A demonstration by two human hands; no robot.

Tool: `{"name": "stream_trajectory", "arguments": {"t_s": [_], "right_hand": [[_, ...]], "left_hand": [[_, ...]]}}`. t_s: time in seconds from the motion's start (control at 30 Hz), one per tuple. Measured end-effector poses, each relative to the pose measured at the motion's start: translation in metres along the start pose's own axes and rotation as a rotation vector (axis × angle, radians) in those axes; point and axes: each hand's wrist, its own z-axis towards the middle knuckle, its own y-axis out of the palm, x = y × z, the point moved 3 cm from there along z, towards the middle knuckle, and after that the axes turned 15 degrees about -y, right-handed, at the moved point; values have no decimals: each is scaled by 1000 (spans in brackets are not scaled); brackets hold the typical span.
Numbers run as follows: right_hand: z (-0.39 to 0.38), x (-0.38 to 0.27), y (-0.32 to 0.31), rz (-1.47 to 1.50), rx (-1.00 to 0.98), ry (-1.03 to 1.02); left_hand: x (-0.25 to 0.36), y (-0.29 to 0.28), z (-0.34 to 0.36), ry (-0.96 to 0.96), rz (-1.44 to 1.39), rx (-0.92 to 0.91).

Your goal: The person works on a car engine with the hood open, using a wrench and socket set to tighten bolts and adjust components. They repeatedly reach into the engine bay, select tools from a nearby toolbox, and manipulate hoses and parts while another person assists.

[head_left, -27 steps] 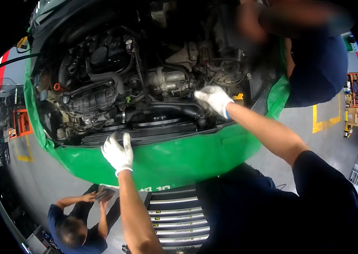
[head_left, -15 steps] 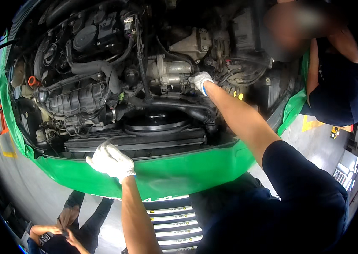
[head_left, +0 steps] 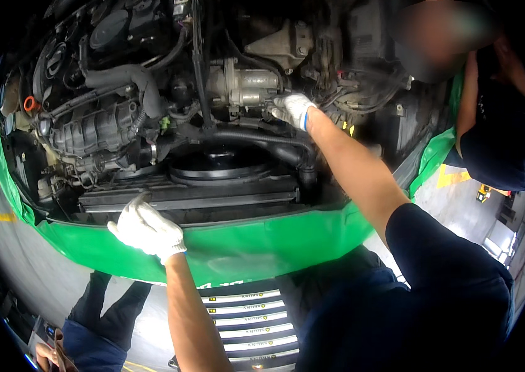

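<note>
I lean over an open car engine bay (head_left: 169,105). My left hand (head_left: 146,228), in a white glove, rests on the green cover (head_left: 256,245) draped over the car's front edge, fingers loosely curled and holding nothing. My right hand (head_left: 292,109), also gloved, reaches deep into the bay and touches a silver metal engine part (head_left: 244,87) near a bundle of wires; whether it grips anything is hidden. A thick black hose (head_left: 256,139) runs just below that hand.
Another person in a dark blue shirt (head_left: 501,136) leans into the bay at the right. A third person (head_left: 88,335) crouches on the floor at lower left. A black fan shroud (head_left: 219,164), a black intake manifold (head_left: 92,127) and an orange cap (head_left: 30,103) lie inside the bay.
The view has moved closer over the engine. My right hand has reached farther in to the silver part. My left hand stays on the green cover.
</note>
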Motion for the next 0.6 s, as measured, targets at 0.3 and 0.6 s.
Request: {"name": "stream_trajectory", "arguments": {"t_s": [0.3, 0.6], "right_hand": [[13, 1, -3, -196, 31, -18], [4, -15, -3, -500, -109, -24]], "left_hand": [[8, -2, 2, 39, -26, -8], [8, 1, 3, 13, -9, 2]]}}
